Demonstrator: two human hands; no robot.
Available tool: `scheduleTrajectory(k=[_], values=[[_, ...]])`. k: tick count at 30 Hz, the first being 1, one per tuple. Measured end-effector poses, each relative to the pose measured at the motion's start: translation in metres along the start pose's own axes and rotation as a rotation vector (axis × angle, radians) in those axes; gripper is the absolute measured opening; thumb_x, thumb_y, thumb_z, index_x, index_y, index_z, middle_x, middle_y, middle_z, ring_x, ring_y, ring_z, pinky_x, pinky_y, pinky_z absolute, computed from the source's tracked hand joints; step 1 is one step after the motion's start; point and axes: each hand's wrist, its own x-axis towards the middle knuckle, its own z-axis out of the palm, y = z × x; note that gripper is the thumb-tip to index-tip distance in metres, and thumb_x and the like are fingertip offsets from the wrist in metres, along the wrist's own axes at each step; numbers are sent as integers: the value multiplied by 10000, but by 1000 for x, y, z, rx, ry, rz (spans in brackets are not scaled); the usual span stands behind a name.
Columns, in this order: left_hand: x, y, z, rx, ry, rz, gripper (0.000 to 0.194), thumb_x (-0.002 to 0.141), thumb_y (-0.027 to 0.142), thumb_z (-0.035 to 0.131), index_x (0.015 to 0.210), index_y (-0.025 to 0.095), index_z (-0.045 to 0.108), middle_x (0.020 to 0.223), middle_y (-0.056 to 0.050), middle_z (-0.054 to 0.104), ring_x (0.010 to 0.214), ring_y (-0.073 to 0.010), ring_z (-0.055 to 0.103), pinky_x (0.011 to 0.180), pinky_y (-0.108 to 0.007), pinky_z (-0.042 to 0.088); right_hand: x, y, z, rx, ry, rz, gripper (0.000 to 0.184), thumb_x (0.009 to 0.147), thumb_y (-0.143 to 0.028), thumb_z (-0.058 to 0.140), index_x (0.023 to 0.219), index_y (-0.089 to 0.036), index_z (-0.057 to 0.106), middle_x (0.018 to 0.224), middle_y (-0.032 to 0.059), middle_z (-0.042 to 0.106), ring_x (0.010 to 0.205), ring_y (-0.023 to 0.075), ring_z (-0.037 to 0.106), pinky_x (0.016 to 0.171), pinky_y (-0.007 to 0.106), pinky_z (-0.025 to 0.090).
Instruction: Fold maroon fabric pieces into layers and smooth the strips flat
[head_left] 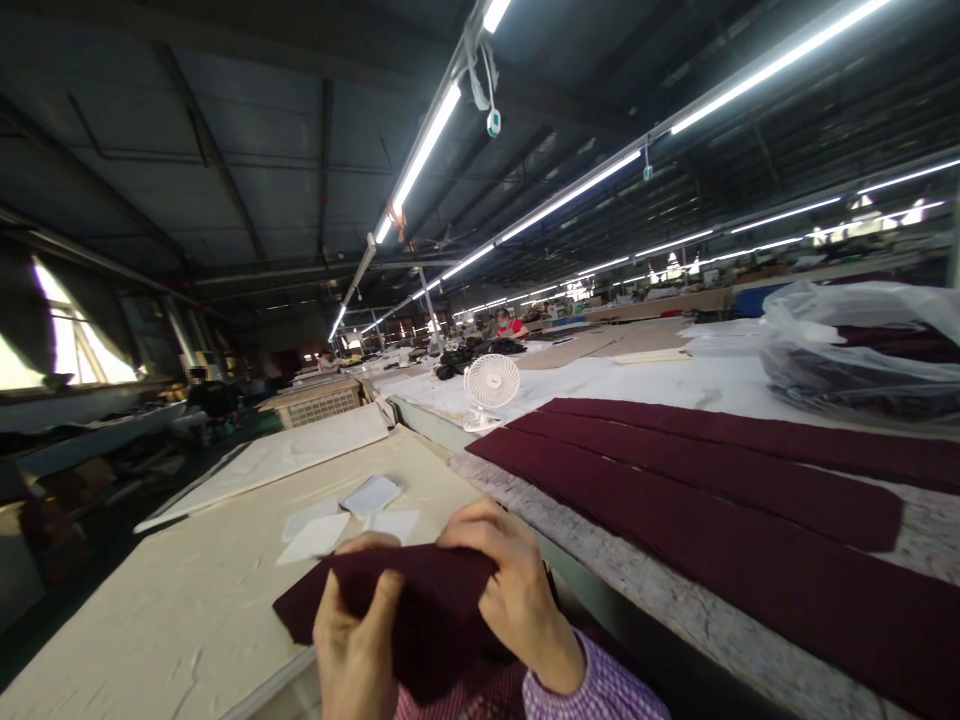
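A dark maroon fabric piece (pixel 427 610) is gripped in both my hands near the bottom centre of the view. My left hand (pixel 354 655) has its fingers and thumb closed on the near edge of the fabric. My right hand (pixel 510 590) curls over the fabric's top right side, fingers pressed on it. Both hands hover above the near edge of a cream work table (pixel 172 600). Just beyond the fabric lie a few white cut paper pieces (pixel 352 515).
Long maroon fabric strips (pixel 712 500) lie on the table to the right. A small white fan (pixel 491 385) stands behind them, and a clear plastic bag (pixel 862 350) at far right. A white board (pixel 285 455) rests on the cream table. People work in the distance.
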Motion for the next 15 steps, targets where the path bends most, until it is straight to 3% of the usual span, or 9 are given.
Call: scheduleTrajectory(k=[2, 3, 6, 7, 8, 11, 12, 13, 15], values=[[0, 1, -1, -35, -56, -62, 348, 602, 446, 753, 801, 175, 665, 723, -28, 622, 593, -158, 559, 533, -248, 459, -1, 0, 1, -52, 28, -76, 189, 828, -100, 533, 909, -210, 663, 882, 43, 622, 848, 164, 596, 773, 277, 484], [-1, 3, -1, -3, -69, -33, 312, 605, 419, 759, 773, 173, 666, 705, -27, 617, 594, -158, 558, 539, -247, 459, -1, 0, 2, -21, 40, -26, 186, 828, -102, 532, 926, -206, 651, 881, 40, 623, 841, 164, 599, 765, 275, 488], [-5, 13, 3, 207, -47, 264, 157, 603, 275, 778, 664, 187, 663, 693, -18, 592, 678, -156, 562, 623, -234, 457, -1, 4, 4, 147, 42, 243, 143, 849, -170, 542, 968, -203, 612, 824, 12, 632, 746, 150, 604, 696, 253, 508], [-6, 16, 5, 210, -29, 321, 159, 594, 262, 783, 668, 190, 661, 702, -15, 586, 688, -153, 560, 630, -229, 455, -1, 5, 4, 164, 34, 257, 132, 848, -180, 549, 959, -205, 614, 811, 7, 632, 726, 146, 600, 684, 248, 509], [-7, 18, 7, 152, -8, 308, 191, 591, 283, 785, 699, 189, 659, 709, -13, 581, 674, -147, 555, 615, -224, 452, -1, 5, 4, 142, 26, 208, 124, 840, -173, 556, 938, -207, 625, 813, 7, 629, 730, 146, 596, 691, 251, 507], [-9, 19, 11, -152, 12, -12, 373, 610, 431, 758, 848, 172, 635, 713, -6, 567, 580, -120, 527, 524, -211, 435, -2, 4, 1, -6, 41, -59, 131, 799, -115, 575, 853, -202, 656, 836, 25, 621, 794, 159, 593, 748, 272, 490], [-9, 17, 11, -180, 4, -81, 382, 616, 441, 752, 853, 167, 633, 704, -4, 567, 569, -117, 525, 514, -209, 432, -2, 3, 1, -15, 44, -68, 128, 800, -115, 573, 849, -200, 656, 837, 27, 624, 802, 159, 596, 752, 272, 489], [-8, 15, 10, -144, -5, -75, 347, 615, 415, 760, 822, 165, 638, 694, -5, 571, 580, -122, 532, 526, -212, 437, -2, 3, 0, 14, 36, -14, 123, 814, -133, 569, 879, -200, 649, 840, 27, 630, 803, 158, 603, 750, 268, 494], [-6, 12, 7, 50, 12, 117, 210, 593, 291, 789, 699, 171, 652, 667, -5, 583, 632, -139, 552, 590, -225, 454, -1, 2, 1, 119, 0, 176, 148, 839, -201, 579, 982, -204, 617, 856, 21, 647, 801, 155, 619, 727, 255, 512]])
